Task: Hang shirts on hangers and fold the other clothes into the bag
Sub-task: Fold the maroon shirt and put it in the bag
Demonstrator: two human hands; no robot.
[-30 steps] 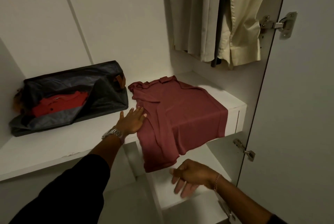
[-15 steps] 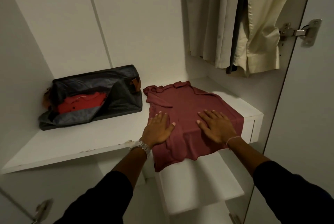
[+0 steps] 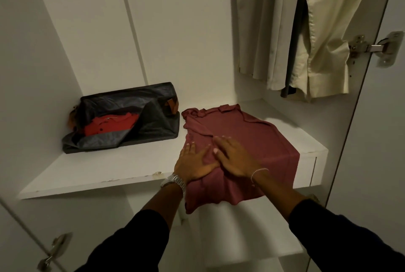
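Observation:
A maroon polo shirt (image 3: 252, 138) lies partly folded on the white wardrobe shelf (image 3: 122, 164), its lower part hanging over the front edge. My left hand (image 3: 192, 162) lies flat on the shirt's left side, fingers straight. My right hand (image 3: 232, 155) presses flat beside it, the two hands touching near the thumbs. A dark grey bag (image 3: 131, 116) lies open at the back left of the shelf with a folded red shirt (image 3: 109, 126) inside.
Several pale shirts (image 3: 285, 30) hang above the right end of the shelf. The wardrobe door (image 3: 377, 140) stands open on the right with a metal hinge (image 3: 372, 49). A lower white shelf (image 3: 241, 234) sits below the shirt.
My right hand rose from below the shelf onto the shirt, then slid left until it met my left hand. The left hand stayed on the shirt's left side.

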